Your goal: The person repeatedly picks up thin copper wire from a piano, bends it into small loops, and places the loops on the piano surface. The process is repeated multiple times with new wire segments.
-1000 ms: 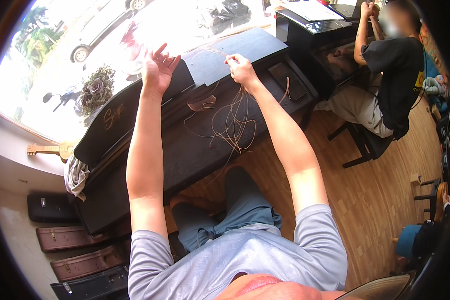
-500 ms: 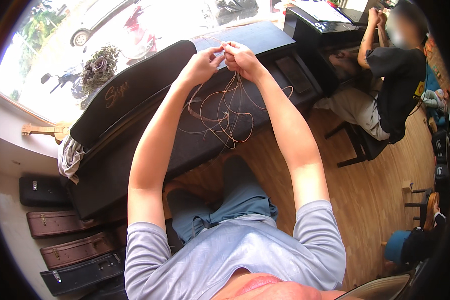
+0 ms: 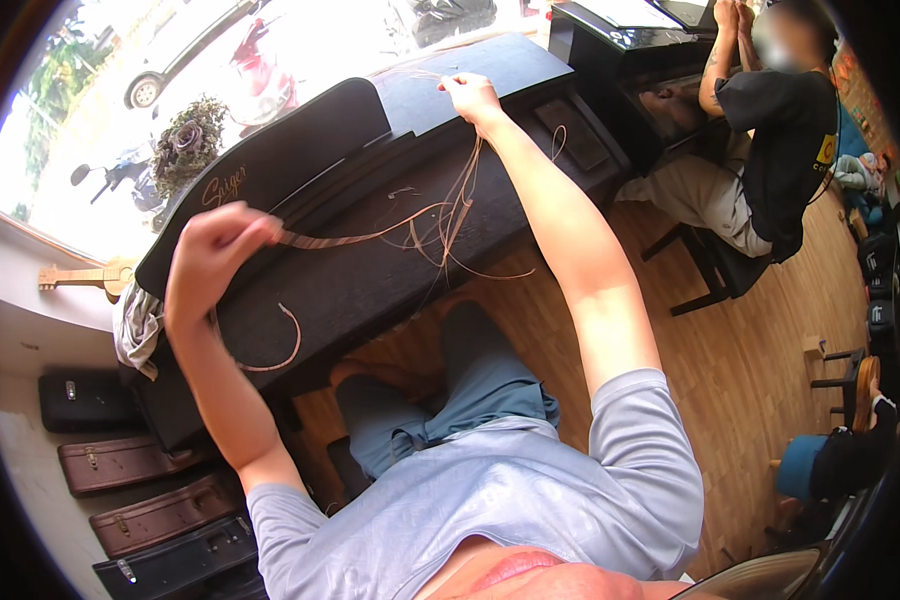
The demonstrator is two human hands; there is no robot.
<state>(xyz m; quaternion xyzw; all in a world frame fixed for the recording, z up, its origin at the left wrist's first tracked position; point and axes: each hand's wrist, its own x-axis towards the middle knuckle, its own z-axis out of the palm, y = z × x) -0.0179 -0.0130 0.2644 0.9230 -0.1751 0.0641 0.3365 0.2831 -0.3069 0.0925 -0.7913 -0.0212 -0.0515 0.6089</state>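
My left hand point(image 3: 220, 250), blurred by motion, is closed on thin tan strands point(image 3: 355, 238) and pulls them out to the left over a dark piano-like cabinet point(image 3: 360, 290); part of one loop hangs below it. Higher up and to the right, my right hand point(image 3: 473, 100) pinches the strands near a flat grey-blue panel point(image 3: 510, 70) on the cabinet top. Between the hands the strands droop in a loose, partly tangled bunch, with one loop reaching right of my right forearm.
A person point(image 3: 775, 165) in a black T-shirt sits at another black instrument on the right. Instrument cases point(image 3: 120, 462) stand at lower left. A small wooden guitar point(image 3: 85, 278), a crumpled cloth point(image 3: 135, 330) and dark flowers point(image 3: 185, 140) are by the bright window.
My left hand was open a second ago, then met my right hand at the top; now it has swept down and left, drawing strands out. My right hand stays high, slightly further up.
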